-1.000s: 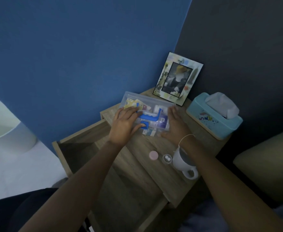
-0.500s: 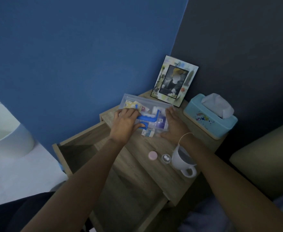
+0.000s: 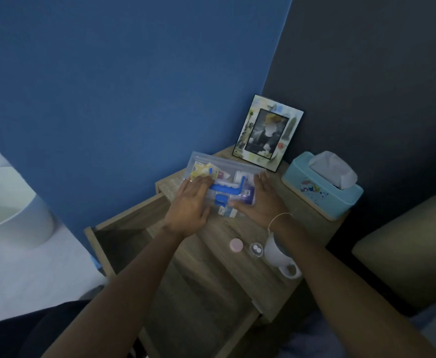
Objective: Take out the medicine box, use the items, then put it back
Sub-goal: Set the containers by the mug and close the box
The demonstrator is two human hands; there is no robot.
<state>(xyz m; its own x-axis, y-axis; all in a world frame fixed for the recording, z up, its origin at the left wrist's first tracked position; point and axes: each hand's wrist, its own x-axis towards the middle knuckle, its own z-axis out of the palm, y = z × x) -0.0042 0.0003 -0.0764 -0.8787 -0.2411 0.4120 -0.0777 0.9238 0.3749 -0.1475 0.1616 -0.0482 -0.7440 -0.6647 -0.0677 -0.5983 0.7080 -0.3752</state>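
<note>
The medicine box [image 3: 227,168] is a clear plastic case with a blue handle [image 3: 226,188] and a blue latch [image 3: 220,200]. It lies flat at the back of the wooden nightstand [image 3: 219,229], with packets and small bottles showing through its lid. My left hand [image 3: 189,205] rests on the left part of the lid, fingers spread and thumb beside the latch. My right hand [image 3: 261,202] presses against the box's right end. A pink cap [image 3: 236,245] and a small clear cup with two white pills [image 3: 256,249] sit nearer me.
A white mug [image 3: 279,255] stands by my right wrist. At the back right are a light blue tissue box [image 3: 320,195] and a photo frame [image 3: 267,133]. The nightstand's drawer [image 3: 124,236] is pulled open at the left. A white bin [image 3: 10,210] stands far left.
Both hands stay on the box in nearly the same places. The view has shifted slightly, so everything sits a little lower in the picture.
</note>
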